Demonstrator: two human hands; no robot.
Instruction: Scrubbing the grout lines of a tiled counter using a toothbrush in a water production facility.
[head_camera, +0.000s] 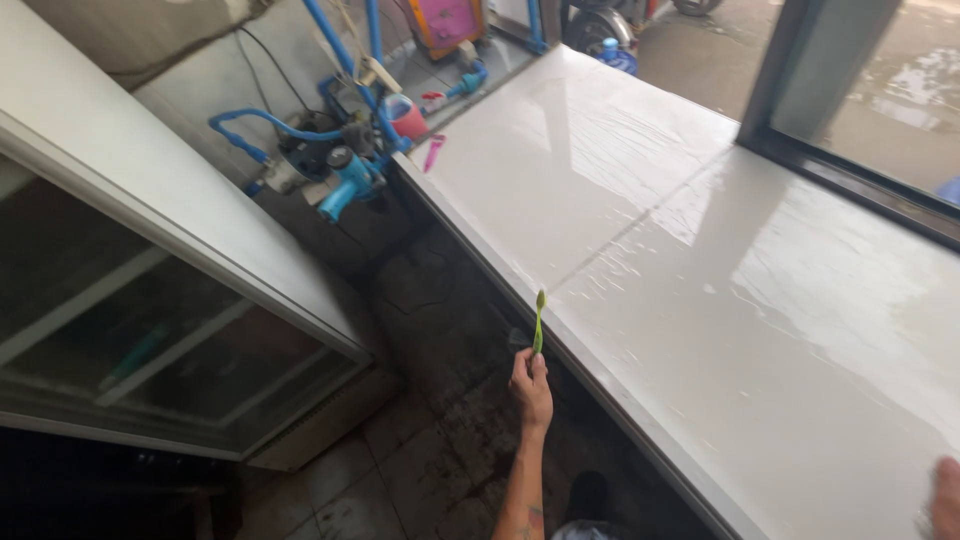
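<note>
Right hand (944, 498), nearest to the camera at the bottom right corner: only a sliver shows, cut by the frame edge, lying on the wet white glossy countertop (760, 300). Cannot tell how far open it is or whether it has anything in it.

Left hand (531, 385), lower centre, arm coming up from the bottom edge: fingers curled closed around the lower end of a slim green plastic toothbrush (538, 322). Toothbrush sticks up out of the fist, long axis near vertical in the picture, head end at the top, pointing away from the person. The head sits right at the near edge of the countertop, at or just beside the rim; contact not clear. Left hand is the one nearer that edge; right is well apart, further along the slab.

Below the left hand, dark wet tiled floor (440, 440). Left of it, a white glass-fronted display cabinet (150, 300).

Further off along the counter edge, a small pink object (434, 152) lies near the rim. Beyond that, blue pipes with a pump (335, 165) against the grey wall. Far right, a dark window frame (800, 90).
</note>
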